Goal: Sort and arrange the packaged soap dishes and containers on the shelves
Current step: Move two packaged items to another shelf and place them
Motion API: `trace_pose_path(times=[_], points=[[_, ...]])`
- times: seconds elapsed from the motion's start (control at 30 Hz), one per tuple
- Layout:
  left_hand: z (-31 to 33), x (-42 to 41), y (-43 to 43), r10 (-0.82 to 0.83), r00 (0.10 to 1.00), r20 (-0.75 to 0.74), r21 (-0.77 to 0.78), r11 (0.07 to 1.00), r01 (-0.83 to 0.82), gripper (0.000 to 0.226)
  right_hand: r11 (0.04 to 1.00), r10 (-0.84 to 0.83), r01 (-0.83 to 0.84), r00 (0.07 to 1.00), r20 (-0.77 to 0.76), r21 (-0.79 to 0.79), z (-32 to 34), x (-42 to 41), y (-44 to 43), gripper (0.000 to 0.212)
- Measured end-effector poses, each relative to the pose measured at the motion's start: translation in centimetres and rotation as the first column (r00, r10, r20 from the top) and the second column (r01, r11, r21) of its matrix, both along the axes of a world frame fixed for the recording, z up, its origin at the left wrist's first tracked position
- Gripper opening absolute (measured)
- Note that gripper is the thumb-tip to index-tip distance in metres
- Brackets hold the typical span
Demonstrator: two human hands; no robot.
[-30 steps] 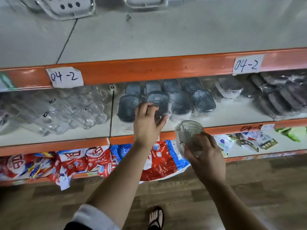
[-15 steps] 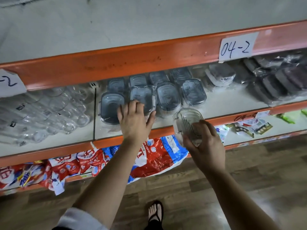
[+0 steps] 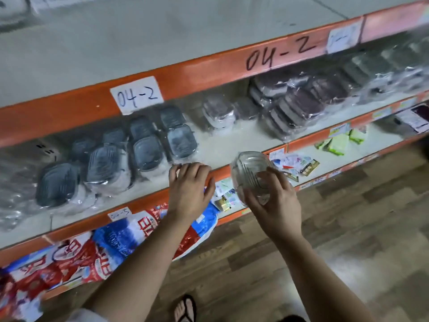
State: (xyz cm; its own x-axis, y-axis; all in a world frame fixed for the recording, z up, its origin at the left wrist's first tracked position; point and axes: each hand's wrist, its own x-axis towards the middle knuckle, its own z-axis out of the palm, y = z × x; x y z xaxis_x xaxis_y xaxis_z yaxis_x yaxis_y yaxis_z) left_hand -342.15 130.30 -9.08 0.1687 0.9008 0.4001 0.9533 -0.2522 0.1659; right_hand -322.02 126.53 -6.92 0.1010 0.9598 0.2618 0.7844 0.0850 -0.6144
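While the rack (image 3: 197, 73) is seen running from 8 o'clock up to 2 o'clock, its middle shelf (image 3: 232, 145) is shown at the centre, and a wood-look floor (image 3: 348, 228) is spread from 6 to 4 o'clock. Red and blue bags (image 3: 116, 238) are packed on the bottom level at 8 o'clock. Wrapped grey dishes (image 3: 146, 152) are set in two rough rows on the middle shelf at 9 to 10 o'clock. Wrapped dark dishes (image 3: 299, 103) are stacked at 1 o'clock, well apart from the grey ones. One pale pack (image 3: 218, 110) is placed between the two groups, toward the back.

The left hand (image 3: 190, 189) is laid at the shelf's front edge near the centre, with the nearest grey dish just beside it at its 10 o'clock; its fingers are loosely bent and nothing is held. The right hand (image 3: 276, 205) is curled round a clear dish (image 3: 251, 169), which is held tilted in the air at 3 o'clock of the left hand, in front of the shelf edge. A paper label (image 3: 137, 95) marked "04-2" is stuck to the rack's front at 11 o'clock. A sandalled foot (image 3: 185, 309) is seen at 6 o'clock.
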Motion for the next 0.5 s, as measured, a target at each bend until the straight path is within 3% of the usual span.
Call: trace_pose_path(times=[0.13,0.5], points=[[0.7,9.6,0.7,-0.038,0.999,0.001,-0.052,0.998,0.038,0.027,1.000,-0.008,0.008,1.000,0.000,0.019,0.4,9.1,0.2,0.043],[1.4,33.7,3.6,-0.142,0.986,0.087,-0.003,0.990,0.142,0.023,0.999,-0.016,0.014,0.999,0.030,0.048,1.7,33.5,2.5,0.041]])
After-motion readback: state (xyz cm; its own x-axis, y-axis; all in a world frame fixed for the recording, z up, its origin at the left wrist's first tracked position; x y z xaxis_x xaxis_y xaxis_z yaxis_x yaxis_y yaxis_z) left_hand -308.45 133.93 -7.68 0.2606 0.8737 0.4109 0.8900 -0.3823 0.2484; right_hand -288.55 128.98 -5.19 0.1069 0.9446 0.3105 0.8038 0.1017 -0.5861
